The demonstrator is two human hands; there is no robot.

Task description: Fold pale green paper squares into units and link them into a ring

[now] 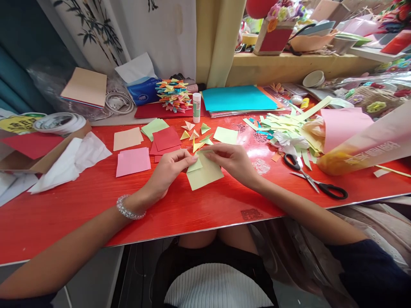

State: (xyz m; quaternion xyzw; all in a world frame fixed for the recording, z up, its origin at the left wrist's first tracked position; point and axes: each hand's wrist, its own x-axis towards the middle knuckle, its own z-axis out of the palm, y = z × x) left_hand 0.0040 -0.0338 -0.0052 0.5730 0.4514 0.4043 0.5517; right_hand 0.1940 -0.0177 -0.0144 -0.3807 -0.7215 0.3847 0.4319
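Between my two hands is a light green sheet of paper point(207, 173), with one corner folded over on its left side. My left hand point(170, 169) pinches that folded corner between thumb and fingers. My right hand point(233, 160) grips the sheet's upper right edge, its fingertips partly hidden behind the paper. Just beyond my fingers lie several small folded paper triangles point(194, 134). Stacks of pink paper squares point(133, 161), red paper squares point(167, 139) and peach paper squares point(127, 139) lie left of them. Another light green square point(225, 135) rests to the right.
A glue stick point(196, 108) stands upright behind the triangles, beside a multicoloured folded-paper model point(174, 96). Open black-handled scissors point(314, 179) lie at right, near a heap of paper strips point(289, 128). A box point(41, 158) holding tape rolls is at left.
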